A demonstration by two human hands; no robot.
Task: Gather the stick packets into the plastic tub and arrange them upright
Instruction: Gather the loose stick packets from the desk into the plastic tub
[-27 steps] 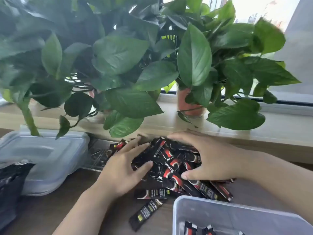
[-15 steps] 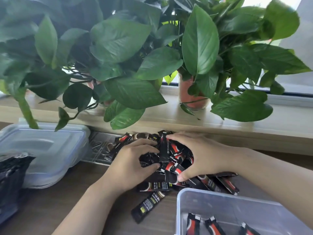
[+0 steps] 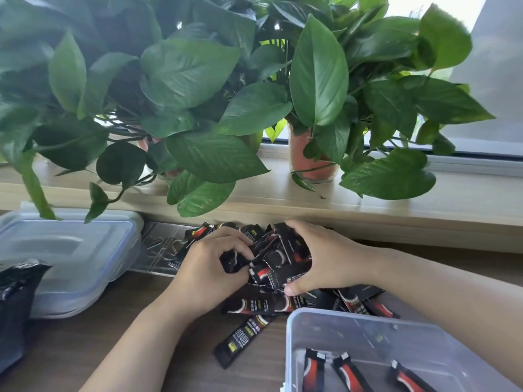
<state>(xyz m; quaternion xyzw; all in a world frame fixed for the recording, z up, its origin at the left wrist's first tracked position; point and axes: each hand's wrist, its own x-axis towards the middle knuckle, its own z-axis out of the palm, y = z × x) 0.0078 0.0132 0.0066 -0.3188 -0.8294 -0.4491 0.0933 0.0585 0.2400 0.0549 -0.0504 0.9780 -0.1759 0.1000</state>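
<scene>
A heap of black-and-red stick packets [image 3: 278,260] lies on the wooden table below the window sill. My left hand [image 3: 210,268] curls its fingers into the heap from the left and grips some packets. My right hand [image 3: 325,257] closes on the same bunch from the right, thumb underneath. More packets [image 3: 246,339] lie flat on the table in front of the heap. The clear plastic tub [image 3: 294,329] stands at the lower right, with three packets [image 3: 346,373] leaning inside it.
A plastic lid [image 3: 70,250] lies at the left, a black bag [image 3: 17,304] in front of it. A clear tray [image 3: 160,250] sits behind the heap. Potted plants [image 3: 311,157] on the sill hang leaves low over the table.
Both hands have gone from lying flat over the heap to curling in and squeezing a bunch of packets together between them. The view has tilted down, showing more of the tub.
</scene>
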